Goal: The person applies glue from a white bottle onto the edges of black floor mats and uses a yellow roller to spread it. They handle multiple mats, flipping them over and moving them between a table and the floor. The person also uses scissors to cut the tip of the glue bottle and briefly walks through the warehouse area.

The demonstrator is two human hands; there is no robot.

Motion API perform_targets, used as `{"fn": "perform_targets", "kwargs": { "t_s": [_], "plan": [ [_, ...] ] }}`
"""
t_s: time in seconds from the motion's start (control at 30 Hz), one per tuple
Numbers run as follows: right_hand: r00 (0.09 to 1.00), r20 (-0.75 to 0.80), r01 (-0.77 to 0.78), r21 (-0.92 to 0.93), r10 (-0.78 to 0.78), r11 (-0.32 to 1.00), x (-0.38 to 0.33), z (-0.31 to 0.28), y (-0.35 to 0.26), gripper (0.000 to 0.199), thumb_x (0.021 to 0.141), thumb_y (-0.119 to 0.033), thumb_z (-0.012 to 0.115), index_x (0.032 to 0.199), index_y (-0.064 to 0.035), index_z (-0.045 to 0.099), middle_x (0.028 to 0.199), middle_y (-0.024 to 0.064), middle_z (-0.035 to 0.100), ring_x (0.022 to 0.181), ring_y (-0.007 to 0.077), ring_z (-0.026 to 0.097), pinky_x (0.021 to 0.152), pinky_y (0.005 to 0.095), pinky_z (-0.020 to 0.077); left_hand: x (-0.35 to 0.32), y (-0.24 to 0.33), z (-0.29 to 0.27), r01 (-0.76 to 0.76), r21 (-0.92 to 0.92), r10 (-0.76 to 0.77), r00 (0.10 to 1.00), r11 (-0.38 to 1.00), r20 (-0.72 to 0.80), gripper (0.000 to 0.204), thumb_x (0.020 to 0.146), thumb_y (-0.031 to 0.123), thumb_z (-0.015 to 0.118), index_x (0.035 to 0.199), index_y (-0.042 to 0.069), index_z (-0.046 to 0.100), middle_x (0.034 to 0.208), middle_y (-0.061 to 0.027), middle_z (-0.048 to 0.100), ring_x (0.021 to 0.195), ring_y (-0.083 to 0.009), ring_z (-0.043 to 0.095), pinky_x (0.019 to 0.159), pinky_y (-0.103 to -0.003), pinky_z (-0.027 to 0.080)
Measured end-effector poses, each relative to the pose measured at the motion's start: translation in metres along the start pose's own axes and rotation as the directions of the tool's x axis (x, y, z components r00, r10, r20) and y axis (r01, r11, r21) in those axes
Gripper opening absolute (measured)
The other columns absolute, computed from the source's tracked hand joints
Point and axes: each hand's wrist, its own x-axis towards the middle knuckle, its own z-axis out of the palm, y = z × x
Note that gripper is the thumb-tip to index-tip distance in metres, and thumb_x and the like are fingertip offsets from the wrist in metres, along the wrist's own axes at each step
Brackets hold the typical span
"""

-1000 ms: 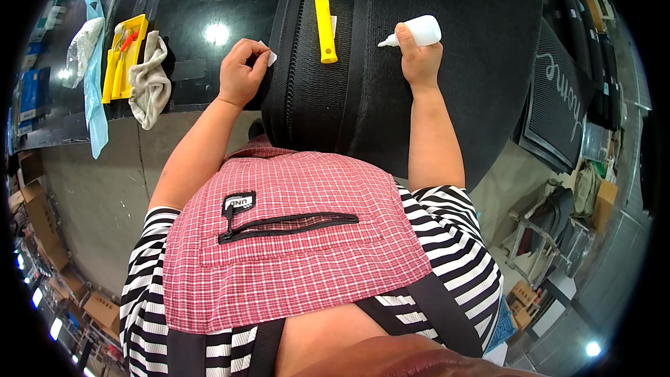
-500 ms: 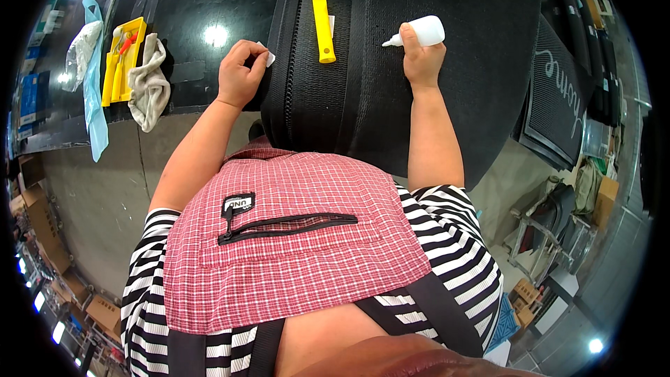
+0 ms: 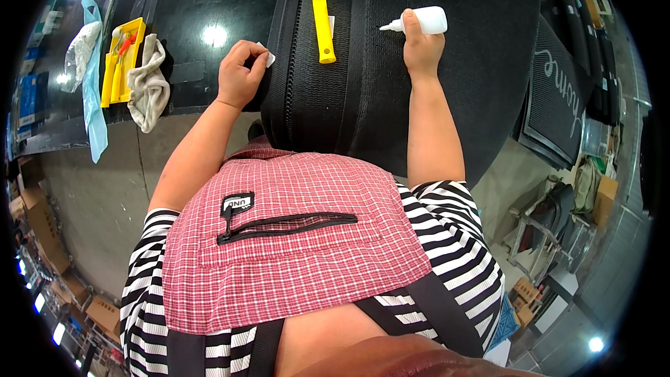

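Observation:
My right hand (image 3: 423,52) is wrapped round a white squeeze bottle (image 3: 430,20) with a thin pointed nozzle. The bottle lies nearly level above a black ribbed mat (image 3: 481,84), its nozzle aimed left. My left hand (image 3: 239,75) is closed near the mat's left edge, pinching a small white piece (image 3: 269,59) that looks like paper or cloth; most of it is hidden by the fingers. Between my hands a small roller (image 3: 324,28) with a yellow handle and a white head rests on the mat, its head pointing away from me.
Toward the left of the black table (image 3: 188,0) sit a yellow tray (image 3: 132,35) with tools, a grey cloth (image 3: 149,87), a light blue strip (image 3: 93,98) and a clear plastic bag (image 3: 80,52). Dark mats with lettering (image 3: 558,91) are stacked at the right.
My right hand has shifted slightly away from me, and the bottle has tipped from nozzle-down to nearly level. My left hand and the roller stay in place.

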Motion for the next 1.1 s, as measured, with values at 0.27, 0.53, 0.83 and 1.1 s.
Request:
{"fn": "perform_targets", "kwargs": {
  "t_s": [0.27, 0.53, 0.83, 1.1],
  "plan": [
    [0.999, 0.011, 0.049, -0.196, -0.048, 0.979, 0.0046, 0.0113, 0.0028, 0.033, 0.096, -0.034, 0.069, 0.091, -0.0023, 0.073, 0.086, 0.0102, 0.075, 0.083, 0.0244, 0.072, 0.078, 0.0362, 0.0538, -0.0005, -0.0019, -0.0004, -0.008, -0.005, 0.008, 1.000, 1.000, 0.002, 0.002, 0.088, 0.002, 0.067, 0.088, 0.002, 0.065, 0.088, -0.0068, 0.065, 0.074, -0.0159, 0.061, 0.070, -0.027, 0.048],
    [1.000, -0.014, 0.017, -0.190, -0.020, 0.982, 0.0067, 0.0090, 0.0081, 0.033, 0.095, -0.035, 0.069, 0.091, -0.0025, 0.073, 0.086, 0.0101, 0.075, 0.085, 0.0253, 0.073, 0.078, 0.0364, 0.0541, 0.0002, 0.0001, -0.0005, -0.014, -0.006, 0.014, 1.000, 1.000, -0.003, 0.002, 0.088, 0.002, 0.067, 0.088, 0.002, 0.065, 0.087, -0.0066, 0.065, 0.074, -0.0160, 0.061, 0.070, -0.027, 0.048],
    [1.000, -0.023, -0.004, -0.198, 0.000, 0.980, 0.0058, 0.0053, 0.0045, 0.032, 0.094, -0.033, 0.069, 0.092, -0.0021, 0.072, 0.088, 0.0097, 0.074, 0.085, 0.0237, 0.072, 0.078, 0.0360, 0.0540, 0.0001, -0.0015, -0.0023, 0.030, 0.010, -0.030, 0.999, 0.999, 0.015, 0.003, 0.087, 0.006, 0.069, 0.088, 0.003, 0.067, 0.090, -0.0082, 0.067, 0.079, -0.0232, 0.066, 0.073, -0.032, 0.052],
    [1.000, 0.014, -0.007, -0.043, 0.007, 0.999, 0.0020, 0.0033, 0.0068, 0.029, 0.093, -0.029, 0.072, 0.092, -0.0006, 0.072, 0.086, 0.0067, 0.072, 0.081, 0.0180, 0.068, 0.072, 0.0333, 0.0519, 0.0000, -0.0016, -0.0011, -0.013, -0.015, 0.013, 1.000, 1.000, -0.002, 0.003, 0.087, 0.002, 0.068, 0.089, 0.002, 0.066, 0.087, -0.0068, 0.065, 0.073, -0.0157, 0.061, 0.069, -0.027, 0.048]
  ]
}}
